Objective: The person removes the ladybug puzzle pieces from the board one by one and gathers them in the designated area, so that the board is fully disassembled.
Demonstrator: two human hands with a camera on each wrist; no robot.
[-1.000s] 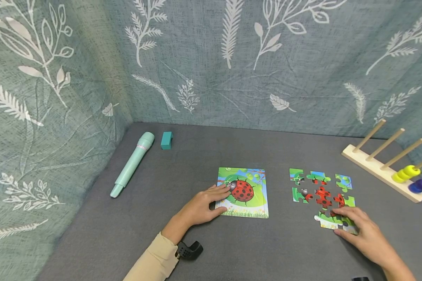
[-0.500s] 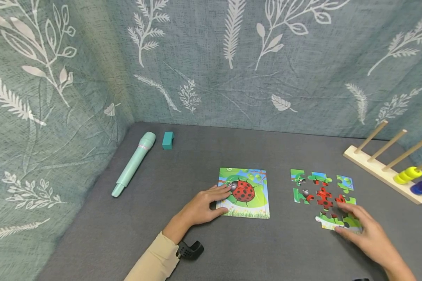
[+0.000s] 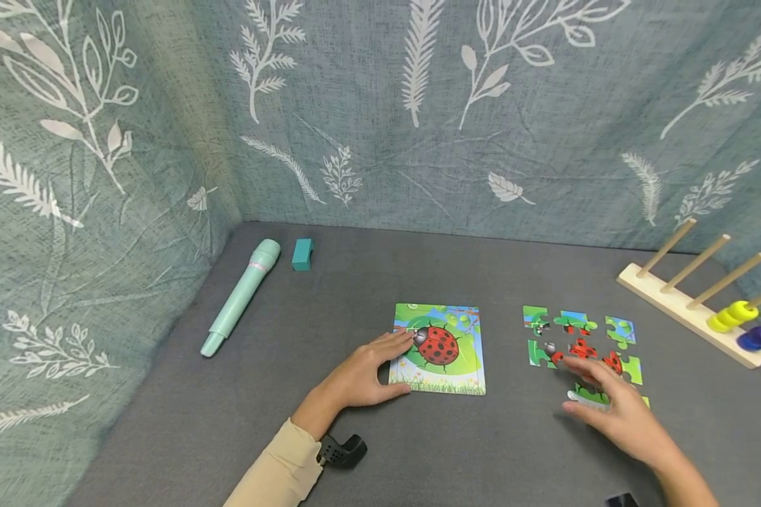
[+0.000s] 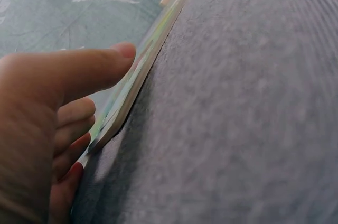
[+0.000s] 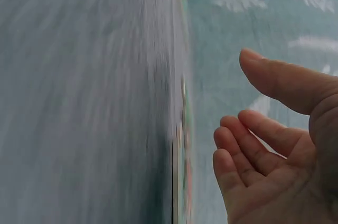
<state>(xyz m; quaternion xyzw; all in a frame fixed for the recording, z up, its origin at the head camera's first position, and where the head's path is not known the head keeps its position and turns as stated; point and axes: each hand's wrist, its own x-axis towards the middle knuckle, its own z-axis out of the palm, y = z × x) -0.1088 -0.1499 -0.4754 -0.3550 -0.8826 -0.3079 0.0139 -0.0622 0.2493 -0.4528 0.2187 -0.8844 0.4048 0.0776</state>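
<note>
A square ladybug puzzle board lies in the middle of the table. My left hand rests on its left edge, fingers laid over the picture and thumb near the lower left corner. To the right are several loose jigsaw pieces with parts of a ladybug, among them a blue-and-green corner piece and a red spotted piece. Over the lower pieces hovers my right hand, hiding some of them. In the right wrist view this hand has thumb and fingers apart with nothing between them.
A wooden peg stand with yellow rings and blue rings is at the far right. On the back left lie a mint-green microphone-shaped tube and a teal block. A patterned curtain hangs behind the table.
My right hand has come off the lower right pieces and moved left across the lower row. The lower right piece has shifted slightly right. My left hand has stayed on the board.
</note>
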